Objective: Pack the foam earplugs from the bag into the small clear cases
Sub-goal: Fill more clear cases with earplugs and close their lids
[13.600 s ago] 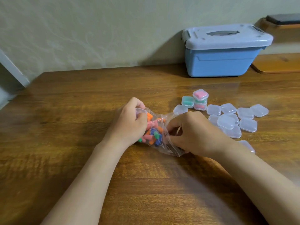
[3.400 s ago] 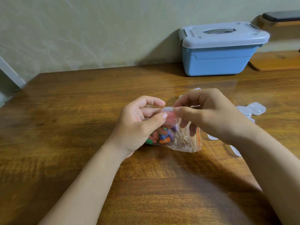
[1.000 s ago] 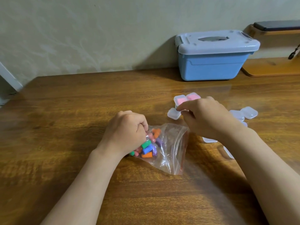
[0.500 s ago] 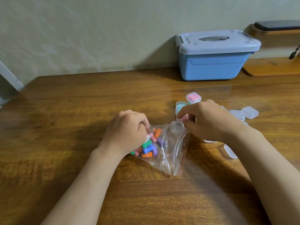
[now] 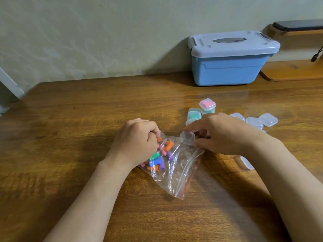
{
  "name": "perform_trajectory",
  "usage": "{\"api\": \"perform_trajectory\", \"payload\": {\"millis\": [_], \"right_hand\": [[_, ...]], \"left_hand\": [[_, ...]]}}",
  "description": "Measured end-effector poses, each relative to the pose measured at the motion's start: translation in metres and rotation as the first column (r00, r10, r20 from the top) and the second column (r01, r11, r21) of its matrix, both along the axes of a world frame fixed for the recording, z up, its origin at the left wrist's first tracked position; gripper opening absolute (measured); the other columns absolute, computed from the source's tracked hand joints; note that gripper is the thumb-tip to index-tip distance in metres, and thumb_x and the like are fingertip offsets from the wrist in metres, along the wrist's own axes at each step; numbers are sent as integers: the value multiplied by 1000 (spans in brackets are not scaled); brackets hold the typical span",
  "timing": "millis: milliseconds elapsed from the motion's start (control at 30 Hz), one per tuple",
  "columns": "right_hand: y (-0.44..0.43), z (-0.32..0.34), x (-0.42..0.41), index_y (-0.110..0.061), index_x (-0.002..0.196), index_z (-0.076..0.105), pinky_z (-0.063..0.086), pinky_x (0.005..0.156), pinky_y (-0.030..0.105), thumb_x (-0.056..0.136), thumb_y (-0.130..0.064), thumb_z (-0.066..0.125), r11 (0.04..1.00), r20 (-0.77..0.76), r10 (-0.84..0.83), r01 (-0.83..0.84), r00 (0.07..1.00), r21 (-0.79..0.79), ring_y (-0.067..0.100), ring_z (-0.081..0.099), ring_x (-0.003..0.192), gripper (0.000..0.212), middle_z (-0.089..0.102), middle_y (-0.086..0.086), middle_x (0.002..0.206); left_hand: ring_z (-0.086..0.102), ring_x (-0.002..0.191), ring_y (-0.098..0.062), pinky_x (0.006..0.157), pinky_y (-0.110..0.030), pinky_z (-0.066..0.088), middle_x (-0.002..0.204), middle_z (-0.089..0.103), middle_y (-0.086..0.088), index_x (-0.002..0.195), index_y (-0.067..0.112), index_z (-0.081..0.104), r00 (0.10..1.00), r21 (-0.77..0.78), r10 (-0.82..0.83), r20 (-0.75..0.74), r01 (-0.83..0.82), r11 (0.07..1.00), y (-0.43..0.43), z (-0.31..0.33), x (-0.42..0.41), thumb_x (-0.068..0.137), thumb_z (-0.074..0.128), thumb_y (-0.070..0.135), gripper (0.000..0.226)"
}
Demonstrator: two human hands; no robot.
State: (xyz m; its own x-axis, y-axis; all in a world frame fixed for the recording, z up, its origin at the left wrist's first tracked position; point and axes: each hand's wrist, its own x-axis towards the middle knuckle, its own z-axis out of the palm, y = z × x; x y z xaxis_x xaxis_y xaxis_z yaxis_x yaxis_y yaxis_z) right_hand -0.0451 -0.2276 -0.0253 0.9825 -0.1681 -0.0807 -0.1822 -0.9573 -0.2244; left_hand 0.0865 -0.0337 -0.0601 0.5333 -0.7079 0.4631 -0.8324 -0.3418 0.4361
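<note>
Centrally, left hand (image 5: 136,144) fingers curled on bag (image 5: 176,175) of earplugs (image 5: 156,158), right hand (image 5: 225,137) fingers pinching clear case (image 5: 187,136) at bag's mouth, more cases (image 5: 254,122) behind on surface (image 5: 70,137).

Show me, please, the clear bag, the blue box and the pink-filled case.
clear bag (image 5: 176,177), head view, on its empty plastic near the seal.
blue box (image 5: 227,72), head view, on its front wall.
pink-filled case (image 5: 207,104), head view, on its lid.

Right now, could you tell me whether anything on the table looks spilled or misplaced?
Nothing is spilled: the coloured foam earplugs sit inside the clear zip bag. Only one small clear plastic case lies alone beside the right forearm.
</note>
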Motion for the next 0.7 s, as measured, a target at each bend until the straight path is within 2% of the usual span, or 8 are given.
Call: {"api": "perform_trajectory", "payload": {"millis": [167, 233, 300, 367, 433, 500, 567, 700], "right_hand": [[-1, -8, 2, -39, 122, 60, 55, 79, 46, 90, -39, 58, 998, 80, -38, 42, 996, -56, 26, 62, 101, 32, 65, -2, 108], [-2, -8, 1, -41, 125, 60, 55, 81, 46, 91, -39, 58, 998, 90, -42, 46, 995, -37, 26, 61, 102, 34, 63, -1, 111], [-4, -4, -1, -39, 124, 62, 54, 79, 43, 91, -39, 58, 999, 110, -40, 37, 993, 30, 19, 61, 93, 33, 63, -3, 108], [-5, 2, -5, -35, 118, 66, 51, 73, 35, 90, -43, 57, 995, 152, -33, 19, 988, 95, 6, 56, 79, 31, 61, -13, 96], [-5, 7, -9, -31, 111, 68, 51, 71, 29, 85, -49, 58, 981, 222, -29, -14, 975, 193, 5, 58, 76, 33, 61, -17, 89], [-1, 10, -10, -26, 108, 70, 48, 66, 15, 84, -41, 66, 948, 290, -19, -75, 957, 310, 6, 63, 81, 29, 66, -16, 90], [4, 11, -10, -23, 111, 70, 45, 66, 8, 85, -27, 74, 921, 331, 6, -134, 944, 366, 3, 64, 85, 27, 70, -12, 93], [10, 8, -8, -23, 113, 70, 46, 67, 7, 82, -14, 79, 881, 371, 10, -184, 929, 436, 5, 66, 84, 34, 71, -12, 94]], "left_hand": [[61, 72, -15, 66, -27, 51, 66, 52, 24, 65, 11, 72, 1000, -13, -4, 30, 4, 1000, -1, -1, 1, 73, 45, 2, 30], [62, 74, -15, 66, -30, 53, 68, 57, 20, 66, 11, 72, 1000, -10, -5, 29, 5, 1000, -1, -2, 2, 75, 45, 3, 30], [61, 75, -14, 66, -33, 55, 71, 66, 10, 69, 12, 72, 999, -18, -11, 37, 11, 1000, 0, -2, 1, 78, 45, 3, 30], [62, 78, -14, 66, -36, 56, 76, 70, 3, 76, 10, 73, 998, -46, -22, 63, 25, 999, -1, 0, 1, 82, 45, 5, 30], [63, 82, -16, 67, -37, 57, 84, 70, -1, 88, 7, 74, 994, -95, -58, 94, 67, 993, -1, 2, -1, 87, 45, 11, 29], [64, 87, -16, 71, -35, 58, 93, 69, -4, 103, 4, 72, 988, -147, -113, 106, 128, 981, -1, 4, -6, 90, 51, 17, 28], [66, 92, -18, 78, -35, 57, 100, 69, -6, 114, 2, 69, 977, -182, -163, 136, 186, 966, -3, 6, -12, 91, 59, 21, 31], [68, 98, -20, 86, -31, 56, 108, 71, -9, 116, -1, 69, 958, -214, -220, 184, 257, 942, -6, 5, -18, 87, 71, 19, 35]]}}
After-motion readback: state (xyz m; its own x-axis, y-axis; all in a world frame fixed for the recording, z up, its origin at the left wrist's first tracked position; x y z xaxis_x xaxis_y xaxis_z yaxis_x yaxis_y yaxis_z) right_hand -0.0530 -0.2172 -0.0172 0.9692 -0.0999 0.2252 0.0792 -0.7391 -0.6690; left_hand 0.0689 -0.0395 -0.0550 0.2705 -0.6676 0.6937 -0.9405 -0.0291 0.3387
